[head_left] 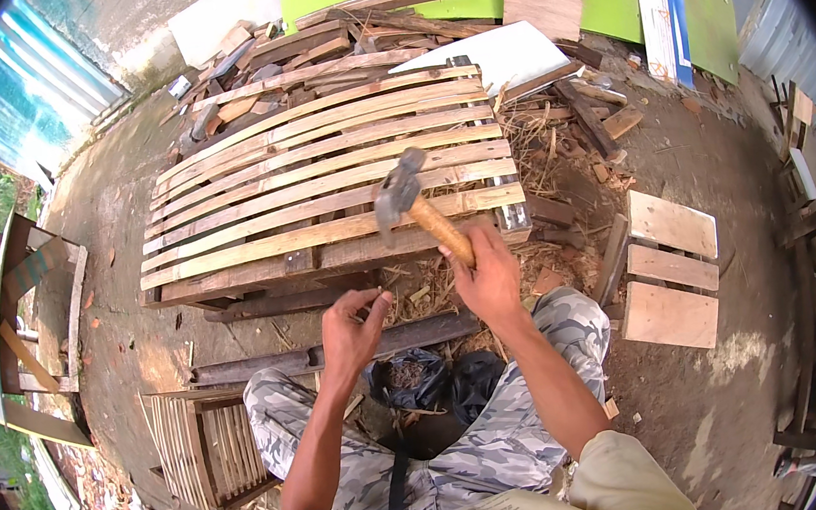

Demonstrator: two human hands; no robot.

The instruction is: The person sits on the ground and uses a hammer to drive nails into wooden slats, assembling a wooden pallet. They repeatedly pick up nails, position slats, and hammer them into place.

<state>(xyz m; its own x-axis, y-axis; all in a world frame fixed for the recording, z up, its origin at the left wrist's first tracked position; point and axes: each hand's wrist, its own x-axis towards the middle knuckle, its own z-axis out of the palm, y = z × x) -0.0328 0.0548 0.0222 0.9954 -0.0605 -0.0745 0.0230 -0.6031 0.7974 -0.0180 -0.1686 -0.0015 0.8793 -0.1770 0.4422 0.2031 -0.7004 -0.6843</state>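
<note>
My right hand (491, 274) is wrapped round the wooden handle of a claw hammer (437, 223). The hammer's dark metal head is raised at the upper left, in front of the slats. Over my lap, my left hand (352, 334) is closed in a pinch, thumb and forefinger together; whatever it holds is too small to make out. Ahead of both hands is a low slatted wooden bench (320, 186), its pale strips running left to right. A dark strip crosses the slats' right ends.
Black plastic bags (412, 380) lie between my knees, near a dark beam (407, 336). On the right is a small slatted stool (673, 267); a slatted wooden crate (211, 449) stands at the left. Scrap wood (333, 42) is heaped behind the bench.
</note>
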